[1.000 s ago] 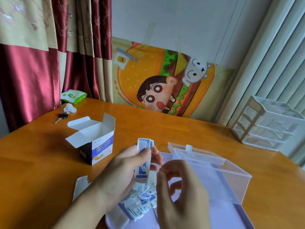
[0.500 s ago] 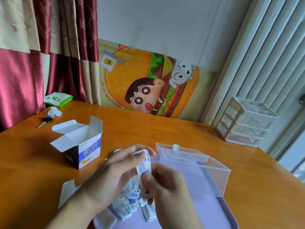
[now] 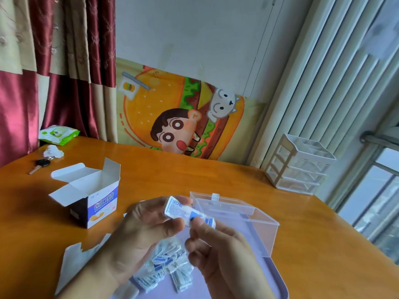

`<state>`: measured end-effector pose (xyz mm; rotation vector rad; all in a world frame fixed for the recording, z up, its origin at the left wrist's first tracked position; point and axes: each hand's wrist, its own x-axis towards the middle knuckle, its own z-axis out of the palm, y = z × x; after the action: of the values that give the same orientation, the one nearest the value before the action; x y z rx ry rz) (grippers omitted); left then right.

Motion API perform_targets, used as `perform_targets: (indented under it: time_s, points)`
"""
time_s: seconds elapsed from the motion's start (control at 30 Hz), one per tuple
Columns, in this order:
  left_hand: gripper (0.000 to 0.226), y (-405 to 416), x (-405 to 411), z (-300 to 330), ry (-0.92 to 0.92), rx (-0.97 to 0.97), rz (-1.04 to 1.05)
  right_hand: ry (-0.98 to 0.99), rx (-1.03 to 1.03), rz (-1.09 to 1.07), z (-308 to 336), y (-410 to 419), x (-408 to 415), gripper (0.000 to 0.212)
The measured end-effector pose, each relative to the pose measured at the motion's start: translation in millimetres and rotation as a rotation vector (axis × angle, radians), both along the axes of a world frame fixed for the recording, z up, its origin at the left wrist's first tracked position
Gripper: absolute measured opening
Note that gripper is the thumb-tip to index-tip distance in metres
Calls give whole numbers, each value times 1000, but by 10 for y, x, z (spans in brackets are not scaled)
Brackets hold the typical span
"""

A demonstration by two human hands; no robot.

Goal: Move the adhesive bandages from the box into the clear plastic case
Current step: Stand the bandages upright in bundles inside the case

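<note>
The orange wooden desk fills the lower view, its far edge against a cartoon burger poster and its right edge running beside the window, with bare wood open between the things on it. A lilac tray lies at the near edge, and on its far part stands the clear plastic case, lid hinged back and mouth open. A white drawer organiser sits well apart at the far right. Left of the hands the bandage box stands upright with its flaps open. The left hand and right hand meet above the tray, each grip narrow and closed on the same small stack of wrapped adhesive bandages: left thumb and fingers hold its left end, right thumb and forefinger pinch its right end, which lies just beside the case's near-left corner. Below the hands a loose pile of bandages lies on the tray; their count is too blurred to tell. A torn white wrapper lies at the near left, and a green wipes pack, a crumpled tissue and a key lie at the far left corner.
</note>
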<state>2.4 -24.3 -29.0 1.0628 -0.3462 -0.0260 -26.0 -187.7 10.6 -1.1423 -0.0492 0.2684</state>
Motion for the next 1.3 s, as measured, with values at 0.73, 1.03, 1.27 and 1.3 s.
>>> perform_targets:
  time_s: [0.73,1.03,1.27,1.3]
  points:
    - [41,-188,-86,4,-93,325,276,-375,-399,-249,-301,-81,251,39]
    - [27,-150,-24,-56,-49,538,287,-552,-773,-393,-424,-60,345,27]
    - [25,-148,53,-187,-8,573,287,-739,-1119,-527,-562,48,401,45]
    - [26,-153,54,-200,-12,569,287,-739,-1102,-511,-550,43,391,42]
